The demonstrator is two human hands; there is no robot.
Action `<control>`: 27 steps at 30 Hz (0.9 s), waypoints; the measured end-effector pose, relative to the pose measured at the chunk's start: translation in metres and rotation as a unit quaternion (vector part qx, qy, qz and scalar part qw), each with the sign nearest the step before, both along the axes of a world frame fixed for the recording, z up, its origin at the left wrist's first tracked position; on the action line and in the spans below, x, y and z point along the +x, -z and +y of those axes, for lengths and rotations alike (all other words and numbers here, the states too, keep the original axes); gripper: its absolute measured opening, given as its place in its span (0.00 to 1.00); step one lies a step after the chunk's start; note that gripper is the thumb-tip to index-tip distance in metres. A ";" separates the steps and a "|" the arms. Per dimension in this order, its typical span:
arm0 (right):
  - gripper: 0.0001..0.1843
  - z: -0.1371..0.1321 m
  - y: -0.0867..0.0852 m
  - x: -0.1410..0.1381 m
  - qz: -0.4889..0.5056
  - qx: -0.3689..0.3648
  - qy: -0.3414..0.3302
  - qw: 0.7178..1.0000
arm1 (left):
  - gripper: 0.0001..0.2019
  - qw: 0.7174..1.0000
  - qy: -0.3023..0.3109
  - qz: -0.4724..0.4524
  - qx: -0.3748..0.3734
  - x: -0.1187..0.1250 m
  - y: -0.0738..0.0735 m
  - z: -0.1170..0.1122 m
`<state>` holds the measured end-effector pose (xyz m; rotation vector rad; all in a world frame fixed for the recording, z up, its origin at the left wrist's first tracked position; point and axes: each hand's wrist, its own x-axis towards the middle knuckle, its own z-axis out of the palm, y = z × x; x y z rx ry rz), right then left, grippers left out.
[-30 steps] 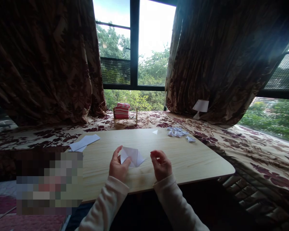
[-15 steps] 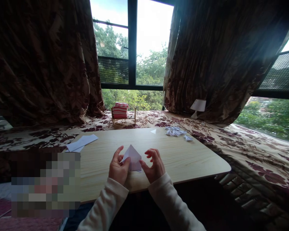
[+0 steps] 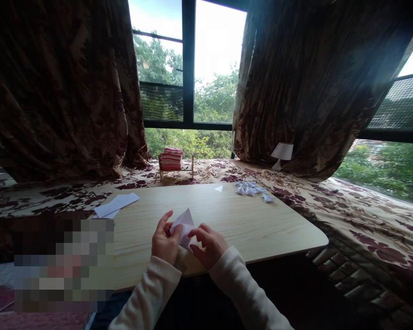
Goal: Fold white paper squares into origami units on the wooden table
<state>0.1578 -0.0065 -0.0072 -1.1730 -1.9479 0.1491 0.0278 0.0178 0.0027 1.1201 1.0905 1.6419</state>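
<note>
A white folded paper [image 3: 186, 223] with a pointed top is held up over the near part of the table [image 3: 151, 238]. My left hand [image 3: 165, 240] grips its left side, the thumb lying across the front face and the other fingers partly behind. My right hand [image 3: 209, 245] is at the lower right edge of the paper, thumb and forefinger closed on it with the other fingers curled. The paper's lower end is partly hidden by the fingers.
Several folded paper pieces [image 3: 248, 188] lie at the table's back right, with a single one [image 3: 267, 198] beside them. A small white triangle [image 3: 219, 188] lies near the back edge. White sheets [image 3: 117, 205] rest at the left. Behind stand a rack of striped cloths [image 3: 172, 158] and a lamp [image 3: 282, 152].
My right hand has moved left and down onto the paper's lower right edge. The paper has turned, its tip now leaning right. My left hand keeps its grip.
</note>
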 end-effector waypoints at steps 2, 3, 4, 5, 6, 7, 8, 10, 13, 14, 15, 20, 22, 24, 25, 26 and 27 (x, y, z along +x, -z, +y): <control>0.08 -0.001 -0.001 0.000 0.015 0.021 -0.008 1.000 | 0.30 1.000 -0.010 -0.008 -0.008 0.000 -0.001 -0.001; 0.06 -0.001 -0.001 0.000 0.024 0.028 -0.014 0.999 | 0.30 1.000 -0.015 -0.010 -0.009 0.000 -0.002 -0.002; 0.05 -0.001 -0.001 0.000 0.038 0.032 -0.019 0.999 | 0.30 1.000 -0.018 -0.011 -0.010 0.001 -0.002 -0.002; 0.04 -0.001 -0.001 0.001 0.057 0.031 -0.019 0.998 | 0.29 1.000 -0.019 -0.011 -0.009 0.001 -0.002 -0.002; 0.03 0.001 0.000 0.001 0.083 0.024 -0.018 0.996 | 0.29 1.000 -0.019 -0.014 -0.008 0.002 -0.003 -0.002; 0.03 0.002 0.001 0.002 0.115 0.011 -0.015 0.993 | 0.30 1.000 -0.016 -0.018 -0.006 0.002 -0.002 -0.002; 0.02 0.004 0.002 0.003 0.154 -0.007 -0.013 0.988 | 0.30 1.000 -0.010 -0.023 -0.004 0.002 -0.002 -0.001; 0.03 0.008 0.003 0.006 0.234 -0.049 -0.017 0.971 | 0.32 1.000 0.006 -0.028 -0.001 0.002 -0.001 0.000; 0.05 0.012 0.001 0.011 0.313 -0.074 -0.044 0.946 | 0.33 0.999 0.029 0.032 0.002 -0.006 0.001 0.001; 0.06 0.012 0.000 0.013 0.324 -0.070 -0.053 0.942 | 0.32 0.996 0.031 0.079 0.005 -0.011 0.001 0.002; 0.06 0.012 -0.001 0.014 0.330 -0.065 -0.061 0.940 | 0.32 0.989 0.029 0.143 0.012 -0.016 0.000 0.002; 0.07 0.010 -0.005 0.016 0.322 -0.057 -0.086 0.941 | 0.28 0.838 0.006 0.518 0.172 -0.031 -0.024 -0.008; 0.09 0.009 -0.005 0.015 0.309 -0.046 -0.102 0.944 | 0.27 0.771 0.005 0.601 0.210 -0.027 -0.037 -0.013; 0.10 0.009 -0.004 0.014 0.299 -0.031 -0.118 0.946 | 0.26 0.732 0.020 0.643 0.224 -0.019 -0.048 -0.015; 0.10 0.008 -0.004 0.014 0.295 -0.024 -0.124 0.947 | 0.26 0.721 0.024 0.654 0.227 -0.016 -0.050 -0.014; 0.11 0.009 -0.004 0.015 0.293 -0.019 -0.129 0.947 | 0.26 0.714 0.027 0.661 0.228 -0.014 -0.052 -0.013; 0.11 0.009 -0.003 0.015 0.294 -0.018 -0.132 0.947 | 0.26 0.709 0.031 0.666 0.228 -0.012 -0.051 -0.011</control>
